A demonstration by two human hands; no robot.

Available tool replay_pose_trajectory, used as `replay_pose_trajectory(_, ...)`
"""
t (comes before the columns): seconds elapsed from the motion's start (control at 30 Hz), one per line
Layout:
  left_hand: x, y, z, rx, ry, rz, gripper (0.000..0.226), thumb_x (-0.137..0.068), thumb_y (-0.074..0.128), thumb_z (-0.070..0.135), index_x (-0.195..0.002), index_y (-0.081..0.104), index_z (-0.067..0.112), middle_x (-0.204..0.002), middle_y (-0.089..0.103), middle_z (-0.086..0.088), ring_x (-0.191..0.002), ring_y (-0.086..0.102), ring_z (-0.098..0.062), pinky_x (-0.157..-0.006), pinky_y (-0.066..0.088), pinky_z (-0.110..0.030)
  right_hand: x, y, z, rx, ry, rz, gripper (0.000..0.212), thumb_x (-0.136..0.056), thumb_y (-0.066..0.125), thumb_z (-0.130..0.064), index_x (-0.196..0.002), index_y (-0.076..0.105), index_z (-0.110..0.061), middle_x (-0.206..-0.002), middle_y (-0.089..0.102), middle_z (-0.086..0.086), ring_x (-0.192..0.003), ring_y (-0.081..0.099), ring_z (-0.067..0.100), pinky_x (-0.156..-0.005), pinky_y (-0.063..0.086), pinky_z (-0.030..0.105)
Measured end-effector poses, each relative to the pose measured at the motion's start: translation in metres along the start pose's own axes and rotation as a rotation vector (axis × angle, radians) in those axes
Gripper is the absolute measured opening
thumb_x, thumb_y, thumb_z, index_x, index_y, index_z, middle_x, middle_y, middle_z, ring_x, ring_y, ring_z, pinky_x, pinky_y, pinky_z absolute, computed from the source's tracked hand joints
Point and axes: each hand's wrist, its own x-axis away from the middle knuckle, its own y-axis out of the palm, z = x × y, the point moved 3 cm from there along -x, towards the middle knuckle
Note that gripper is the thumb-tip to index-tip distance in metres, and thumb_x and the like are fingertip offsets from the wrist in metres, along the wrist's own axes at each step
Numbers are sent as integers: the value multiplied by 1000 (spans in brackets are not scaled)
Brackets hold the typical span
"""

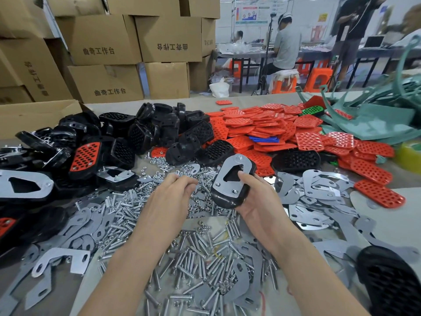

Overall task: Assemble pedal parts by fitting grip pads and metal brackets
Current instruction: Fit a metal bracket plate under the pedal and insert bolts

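Two hands are held over a heap of silver bolts and nuts on the table. A black plastic pedal body, capped by a silver metal bracket, is gripped in the right hand, long axis near-left to far-right. Just left of it, the fingers of the left hand are bunched; whether a nut is pinched cannot be told.
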Motion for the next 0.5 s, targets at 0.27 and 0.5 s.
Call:
replay_pose_trajectory(0.27, -1, 2, 2, 111, 50, 35, 26, -103, 53, 29, -119, 72, 24, -104, 63, 19, -99, 61, -8, -88, 44, -23, 0, 0, 0, 2, 21, -4, 31, -103, 55, -8, -133, 63, -1, -125, 72, 21, -120, 68, 39, -99, 57, 50)
replay_pose_trajectory(0.5, 3, 8, 14, 184, 129, 103, 30, -104, 50, 28, -127, 68, 25, -97, 55, 22, -96, 54, 3, -78, 42, -9, -1, -2, -1, 10, 14, -22, 31, -103, 56, -8, -132, 64, -4, -123, 74, 18, -119, 68, 37, -97, 57, 46)
